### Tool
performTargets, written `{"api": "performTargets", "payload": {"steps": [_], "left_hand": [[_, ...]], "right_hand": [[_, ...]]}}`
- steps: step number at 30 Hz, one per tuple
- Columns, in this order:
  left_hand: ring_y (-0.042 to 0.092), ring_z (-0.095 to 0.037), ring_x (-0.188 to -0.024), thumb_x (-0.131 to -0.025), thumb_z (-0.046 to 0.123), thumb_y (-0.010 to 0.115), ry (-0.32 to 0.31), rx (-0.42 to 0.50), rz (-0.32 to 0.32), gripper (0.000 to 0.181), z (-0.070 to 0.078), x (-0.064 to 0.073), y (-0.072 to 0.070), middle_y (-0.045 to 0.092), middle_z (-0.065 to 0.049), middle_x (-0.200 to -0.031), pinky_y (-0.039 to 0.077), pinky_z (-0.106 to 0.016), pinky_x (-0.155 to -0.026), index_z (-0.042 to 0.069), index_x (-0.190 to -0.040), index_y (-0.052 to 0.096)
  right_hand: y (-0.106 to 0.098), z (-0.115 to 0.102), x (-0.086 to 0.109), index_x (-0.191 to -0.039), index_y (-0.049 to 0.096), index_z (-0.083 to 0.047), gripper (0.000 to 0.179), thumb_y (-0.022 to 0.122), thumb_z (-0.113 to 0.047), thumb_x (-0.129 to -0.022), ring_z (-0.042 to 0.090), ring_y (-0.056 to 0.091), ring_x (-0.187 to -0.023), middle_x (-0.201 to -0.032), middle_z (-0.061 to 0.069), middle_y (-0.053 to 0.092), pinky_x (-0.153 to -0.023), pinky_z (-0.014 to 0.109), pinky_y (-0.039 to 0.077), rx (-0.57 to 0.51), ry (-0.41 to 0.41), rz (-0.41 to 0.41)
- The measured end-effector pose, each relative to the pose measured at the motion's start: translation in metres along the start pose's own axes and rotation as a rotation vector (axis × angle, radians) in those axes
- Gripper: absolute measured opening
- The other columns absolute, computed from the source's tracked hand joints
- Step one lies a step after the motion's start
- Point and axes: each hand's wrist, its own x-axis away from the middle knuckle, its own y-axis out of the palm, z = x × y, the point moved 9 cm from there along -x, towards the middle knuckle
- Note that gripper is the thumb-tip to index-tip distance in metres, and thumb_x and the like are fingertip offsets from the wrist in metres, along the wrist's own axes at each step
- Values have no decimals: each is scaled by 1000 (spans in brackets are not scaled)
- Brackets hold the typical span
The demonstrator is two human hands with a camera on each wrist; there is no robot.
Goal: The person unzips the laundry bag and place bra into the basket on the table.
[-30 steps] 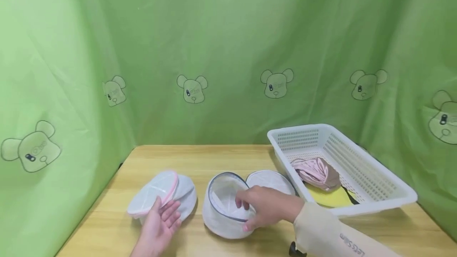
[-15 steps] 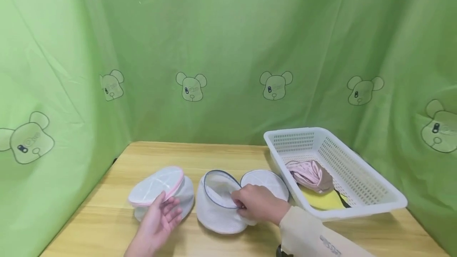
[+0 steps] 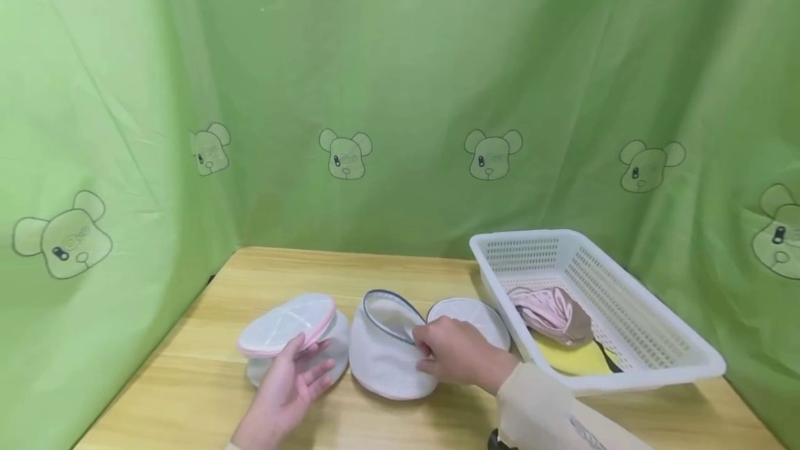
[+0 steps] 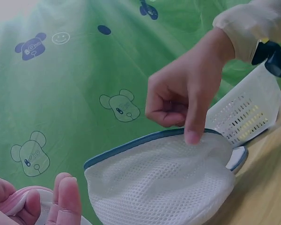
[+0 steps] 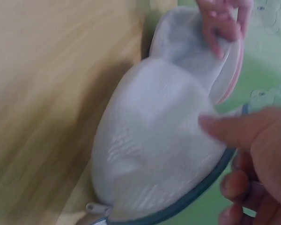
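Two white mesh laundry bags stand side by side on the table. My left hand [image 3: 294, 384] pinches the raised lid edge of the pink-trimmed laundry bag [image 3: 284, 325] between thumb and forefinger; its other fingers are loosely spread. To its right, the blue-trimmed laundry bag [image 3: 390, 360] has its mouth open and tilted. My right hand [image 3: 456, 349] pinches that bag's blue rim, thumb outside and curled fingers inside, as the left wrist view shows. The bag's round lid [image 3: 478, 318] lies folded back behind the right hand. A metal zip pull [image 5: 97, 209] hangs at the blue rim.
A white plastic basket [image 3: 650, 311] stands on the right of the wooden table [image 3: 275, 266]. Inside lie a bunched pink-brown cloth item [image 3: 553, 314] and a flat yellow item [image 3: 571, 356] with a black strap. A green patterned curtain [image 3: 406, 89] surrounds the table.
My right hand has come down onto the blue rim and gripped it; the bag's mouth has been pulled up and narrower. The left hand keeps to the pink-trimmed lid, which sits slightly flatter.
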Motion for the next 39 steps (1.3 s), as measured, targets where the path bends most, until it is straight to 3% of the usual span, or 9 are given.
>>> {"api": "performTargets", "payload": {"steps": [7, 10, 14, 22, 26, 33, 39], "left_hand": [[62, -14, -84, -103, 35, 42, -6, -8, 0, 30, -2, 2, 4, 64, -1, -109, 54, -24, -75, 5, -101, 45], [61, -15, -86, -103, 34, 43, -7, -14, 1, 29, -2, 2, 5, 64, -1, -109, 54, -25, -76, 5, -100, 46], [62, -15, -85, -103, 33, 44, -6, -19, 3, 29, 0, 1, 6, 64, 0, -108, 54, -25, -76, 4, -103, 44], [62, -15, -84, -102, 25, 42, 6, -36, 8, 19, 0, 1, 6, 64, -1, -107, 54, -25, -75, 7, -98, 43], [61, -15, -83, -101, 22, 41, 12, -45, 21, 15, -1, 1, 5, 63, -2, -108, 54, -24, -73, 8, -98, 42], [61, -16, -83, -98, 20, 42, 11, -49, 1, 14, -2, 2, 7, 64, -4, -107, 53, -24, -71, 8, -92, 41], [61, -16, -83, -94, 17, 41, 4, -52, 0, 9, -2, 4, 7, 61, -6, -102, 53, -24, -72, 9, -92, 40]], "right_hand": [[15, -35, 12, -79, 61, -19, 18, 75, -30, -83, -5, 44, -53, -58, -18, 46, -51, 15, 39, -79, -113, -205], [26, -39, 16, -89, 67, -17, 19, 76, -32, -82, -5, 50, -60, -65, -16, 54, -58, 16, 43, -57, -113, -297], [37, -35, 17, -101, 70, -15, 29, 77, -34, -81, 1, 57, -75, -84, -10, 64, -70, 22, 50, -8, -86, -355], [46, -25, 12, -108, 70, -11, 34, 77, -30, -81, 11, 63, -98, -104, -4, 69, -90, 27, 48, -11, -69, -353], [49, -10, 10, -111, 69, -11, 37, 77, -31, -81, 17, 61, -106, -111, -2, 67, -94, 32, 47, -36, 9, -335], [52, 22, 2, -113, 67, -7, 40, 76, -30, -82, 32, 53, -121, -132, 16, 56, -103, 43, 41, -37, 96, -250], [45, 37, -2, -112, 66, -5, 40, 76, -28, -81, 33, 56, -116, -127, 17, 59, -99, 46, 43, -47, 121, -214]]}}
